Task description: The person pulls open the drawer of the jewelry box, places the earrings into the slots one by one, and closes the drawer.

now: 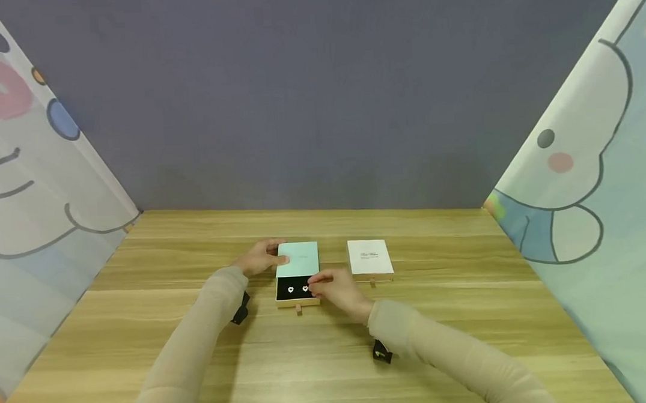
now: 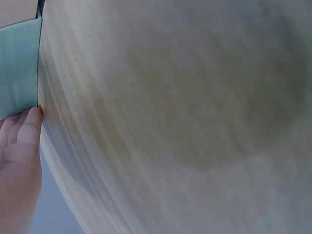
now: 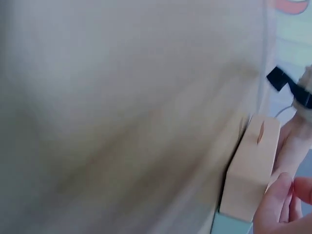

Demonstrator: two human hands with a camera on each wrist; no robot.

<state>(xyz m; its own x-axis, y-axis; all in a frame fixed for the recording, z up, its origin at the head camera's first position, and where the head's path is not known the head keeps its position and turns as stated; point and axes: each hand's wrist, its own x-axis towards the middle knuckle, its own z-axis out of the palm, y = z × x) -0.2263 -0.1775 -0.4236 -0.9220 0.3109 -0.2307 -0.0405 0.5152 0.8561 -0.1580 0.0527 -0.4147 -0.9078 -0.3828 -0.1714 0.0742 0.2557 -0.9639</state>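
A mint-green sliding box (image 1: 297, 258) lies on the wooden table (image 1: 144, 329), its beige drawer (image 1: 297, 291) pulled toward me, with two small sparkly earrings (image 1: 291, 290) on black padding. My left hand (image 1: 261, 257) holds the green sleeve (image 2: 18, 68) at its left side, fingers (image 2: 24, 129) against its edge. My right hand (image 1: 334, 287) reaches its fingertips to the right earring (image 1: 305, 288) at the drawer's right side. The right wrist view shows the beige drawer end (image 3: 251, 170) beside my fingers (image 3: 278, 204).
A closed white box (image 1: 369, 259) with a beige drawer lies just right of the green one. Cartoon-print curtains (image 1: 587, 172) flank the table on both sides, and a grey wall (image 1: 307, 94) stands behind. Black wrist straps (image 1: 382, 351) sit on both sleeves.
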